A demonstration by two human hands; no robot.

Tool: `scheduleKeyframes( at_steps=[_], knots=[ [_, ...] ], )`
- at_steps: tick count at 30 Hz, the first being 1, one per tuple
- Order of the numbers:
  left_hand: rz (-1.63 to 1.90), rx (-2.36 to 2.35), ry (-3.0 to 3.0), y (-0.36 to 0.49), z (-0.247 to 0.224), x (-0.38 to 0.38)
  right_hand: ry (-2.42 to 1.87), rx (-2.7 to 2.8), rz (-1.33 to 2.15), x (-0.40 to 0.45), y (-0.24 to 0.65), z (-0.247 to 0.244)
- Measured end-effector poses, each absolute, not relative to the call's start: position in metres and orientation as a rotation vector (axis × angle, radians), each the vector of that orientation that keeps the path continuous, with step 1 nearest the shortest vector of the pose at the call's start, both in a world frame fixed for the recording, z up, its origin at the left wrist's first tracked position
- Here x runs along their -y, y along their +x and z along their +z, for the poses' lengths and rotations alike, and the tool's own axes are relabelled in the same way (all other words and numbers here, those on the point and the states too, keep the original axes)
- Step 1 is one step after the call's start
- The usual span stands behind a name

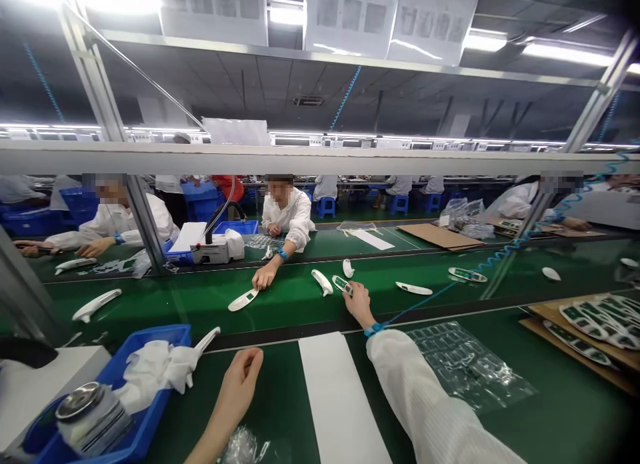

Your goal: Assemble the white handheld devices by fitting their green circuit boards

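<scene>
On the green belt (295,312), my right hand (359,303) is closed on the end of a white shell with a green board inside (342,284). A curved white part (322,283) and a small white part (348,269) lie close by it. My left hand (244,377) hovers over the near green table, its fingers curled together, and nothing shows in them. Right of it lies a white paper strip (340,397). Across the belt, a co-worker's hand (266,275) touches a flat white shell (243,300).
A blue bin (167,337) with white cloth and a metal-topped can (93,414) stands at left. Clear plastic trays (465,361) lie at right, beside cardboard with stacked parts (603,321). A metal post (146,224) and blue coiled cord (520,241) cross the view.
</scene>
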State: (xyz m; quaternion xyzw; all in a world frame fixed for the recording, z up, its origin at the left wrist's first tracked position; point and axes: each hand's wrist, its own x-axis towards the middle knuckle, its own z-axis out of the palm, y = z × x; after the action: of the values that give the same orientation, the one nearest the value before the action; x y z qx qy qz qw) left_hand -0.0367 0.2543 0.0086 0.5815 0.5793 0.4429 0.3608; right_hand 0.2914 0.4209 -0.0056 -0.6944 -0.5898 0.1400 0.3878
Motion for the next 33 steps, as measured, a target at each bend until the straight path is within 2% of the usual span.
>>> scheduleKeyframes(
  at_steps=[9, 16, 20, 24, 29, 33],
  knots=[
    [1.079, -1.402, 1.605, -0.014, 0.021, -0.252, -1.837, 1.592, 0.375, -0.426, 0.304, 0.010],
    [1.016, -1.345, 1.724, 0.009, 0.049, -0.237, -1.349, 1.881, 0.661, -0.337, 0.279, 0.049],
    [0.793, -1.260, 1.827, 0.022, 0.066, -0.216, -1.037, 2.098, 0.915, -0.268, 0.243, 0.067],
    [0.672, -1.073, 1.548, 0.027, 0.070, -0.197, -0.867, 1.997, 1.146, -0.235, 0.219, 0.072],
    [0.781, -1.114, 1.250, 0.024, 0.060, -0.177, -0.863, 1.795, 1.002, -0.222, 0.205, 0.069],
    [0.832, -1.159, 1.189, 0.019, 0.056, -0.160, -0.813, 1.827, 1.092, -0.205, 0.189, 0.071]
  ],
)
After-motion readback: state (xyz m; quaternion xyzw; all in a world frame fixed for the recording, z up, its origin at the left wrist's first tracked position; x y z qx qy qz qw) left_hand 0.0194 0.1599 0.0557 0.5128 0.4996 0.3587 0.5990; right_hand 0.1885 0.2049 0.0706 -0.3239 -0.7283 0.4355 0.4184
